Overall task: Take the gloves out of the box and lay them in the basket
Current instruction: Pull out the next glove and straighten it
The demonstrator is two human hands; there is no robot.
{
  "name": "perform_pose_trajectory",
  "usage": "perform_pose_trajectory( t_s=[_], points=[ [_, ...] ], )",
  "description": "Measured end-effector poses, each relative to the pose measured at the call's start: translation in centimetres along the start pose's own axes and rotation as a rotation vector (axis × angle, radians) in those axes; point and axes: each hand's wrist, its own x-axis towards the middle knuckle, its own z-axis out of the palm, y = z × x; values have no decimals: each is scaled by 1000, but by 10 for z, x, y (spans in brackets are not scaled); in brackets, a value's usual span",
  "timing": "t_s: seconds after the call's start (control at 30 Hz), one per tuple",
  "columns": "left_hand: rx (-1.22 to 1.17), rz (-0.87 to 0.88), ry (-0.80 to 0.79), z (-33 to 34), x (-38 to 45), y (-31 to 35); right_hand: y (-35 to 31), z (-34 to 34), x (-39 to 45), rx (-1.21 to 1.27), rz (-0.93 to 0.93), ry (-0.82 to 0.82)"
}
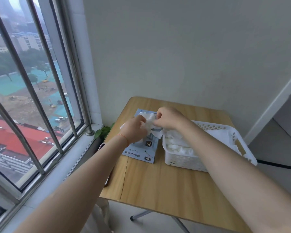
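Your left hand reaches in from the window side with the forearm stretched long, fingers curled round a crumpled white glove above the box. Your right hand comes across from the right, knuckles up, pinching the same glove at its far end, so both hands hold it between them, lifted off the box top. The box lies flat on the desk, just left of the white basket, which already holds a heap of gloves. The desk's left edge runs close to the window ledge; its near half lies open.
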Motion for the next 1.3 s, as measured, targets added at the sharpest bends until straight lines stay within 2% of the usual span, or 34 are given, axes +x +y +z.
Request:
perform_pose_trajectory(
  t_s=[0.07,0.13,0.23,0.33,0.43,0.5,0.53,0.6,0.73,0.97,1.1,1.23,1.3],
  points=[
    [159,-10,-83,5,0,3,0,4,-8,-232,-25,-122],
    [208,-18,-114,8,-2,7,0,10,-11,-391,-73,-145],
    [268,-49,-166,3,-4,10,-4,15,-12,-434,-124,-120],
    [253,-48,-165,-7,-5,9,-8,10,-10,-254,-111,-129],
    [250,115,29,-16,-8,6,-10,-5,-12,97,-85,-98],
    [341,261,174,-19,-9,4,-11,-12,-15,218,-88,-49],
    [378,298,184,-20,-10,4,-11,-13,-15,258,-86,-42],
    [428,265,77,-17,-13,4,-14,-12,-17,326,-90,-28],
    [428,66,-124,-10,-14,1,-21,-14,-19,516,-65,62],
    [370,45,-146,-10,-11,-2,-23,-39,-14,773,-19,383],
    [370,55,-139,-10,-10,-1,-22,-41,-14,774,-50,415],
    [392,70,-146,-12,-9,2,-19,-44,-14,864,-42,657],
    [416,62,-157,-15,-6,1,-17,-46,-16,847,-63,725]
  ],
)
